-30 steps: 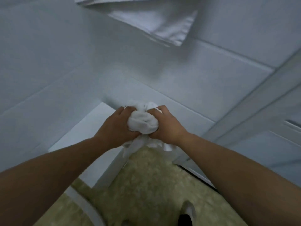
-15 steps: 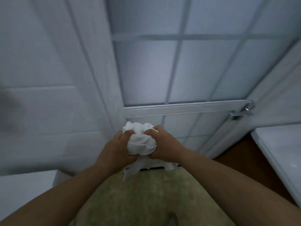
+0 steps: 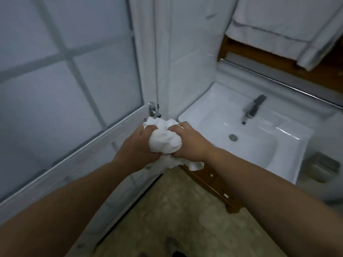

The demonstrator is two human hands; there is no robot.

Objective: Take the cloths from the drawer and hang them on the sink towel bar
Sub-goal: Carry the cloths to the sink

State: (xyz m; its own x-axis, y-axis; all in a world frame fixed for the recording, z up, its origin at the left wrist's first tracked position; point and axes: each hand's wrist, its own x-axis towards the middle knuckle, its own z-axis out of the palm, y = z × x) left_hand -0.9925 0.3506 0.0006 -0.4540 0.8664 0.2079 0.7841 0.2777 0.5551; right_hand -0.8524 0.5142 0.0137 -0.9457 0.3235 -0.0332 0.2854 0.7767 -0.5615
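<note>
both hands make one grip, clamped together on a bunched white cloth [image 3: 165, 140]: the left hand [image 3: 136, 146] has its fingers curled over the left side, the right hand [image 3: 192, 143] curls round the right side, and a loose corner hangs below the right wrist. that hold is the same as a second ago; the cloth is still wadded in a ball, held in the air in front of the chest.

what has changed is the view. a second ago it faced tiled wall, half a second ago the glass-paned door [image 3: 65, 80], and now it has swung right so the white sink [image 3: 259, 160] with its faucet [image 3: 254, 106] lies just beyond the right hand. the door handle [image 3: 153, 110] sits right behind the cloth.

a chrome rail [image 3: 278, 81] runs behind the sink, and a white towel [image 3: 282, 25] hangs above it at the top right; whether that rail is the towel bar i cannot tell.

so the carry looks nearly done. the cloth likely needs shaking open before it can drape, and it is not yet hung.
</note>
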